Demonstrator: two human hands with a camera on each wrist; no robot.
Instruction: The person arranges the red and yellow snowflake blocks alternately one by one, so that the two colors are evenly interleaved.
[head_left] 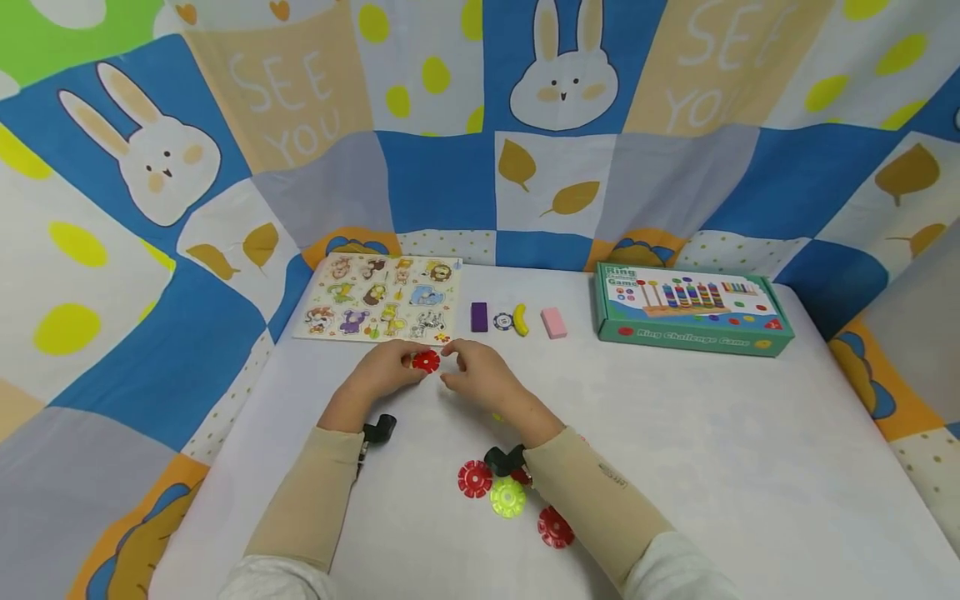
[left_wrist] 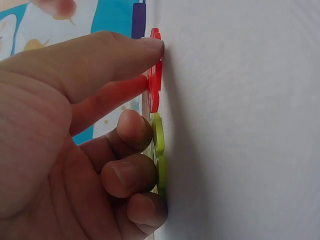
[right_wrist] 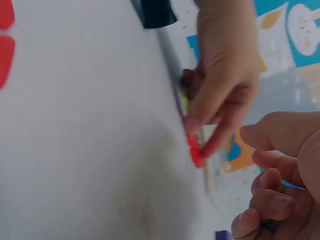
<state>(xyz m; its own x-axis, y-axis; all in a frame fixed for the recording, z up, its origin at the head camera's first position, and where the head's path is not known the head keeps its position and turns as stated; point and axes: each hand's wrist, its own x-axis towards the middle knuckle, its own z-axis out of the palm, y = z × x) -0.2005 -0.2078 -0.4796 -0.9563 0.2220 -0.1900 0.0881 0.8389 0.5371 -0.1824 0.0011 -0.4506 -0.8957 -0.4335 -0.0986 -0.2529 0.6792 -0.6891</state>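
Note:
My left hand (head_left: 378, 372) pinches a red notched plastic disc (head_left: 426, 361) between thumb and index finger. In the left wrist view the disc stands edge-on to the camera. Yellow-green discs (left_wrist: 158, 132) line up below it along the curled other fingers. Close on the right is my right hand (head_left: 483, 375), thumb and index finger spread apart, nothing visible between them. Its remaining fingers curl loosely in the right wrist view. Nearer me lie a loose red disc (head_left: 475, 479), a yellow-green disc (head_left: 507, 497) and another red disc (head_left: 556, 527), partly by the right forearm.
An animal puzzle board (head_left: 322, 287) lies at the back left. Beside it are a purple block (head_left: 479, 317), a poker chip (head_left: 503, 321), a toy banana (head_left: 521, 320) and a pink block (head_left: 553, 322). A green game box (head_left: 693, 337) sits back right. Patterned cloth hangs behind.

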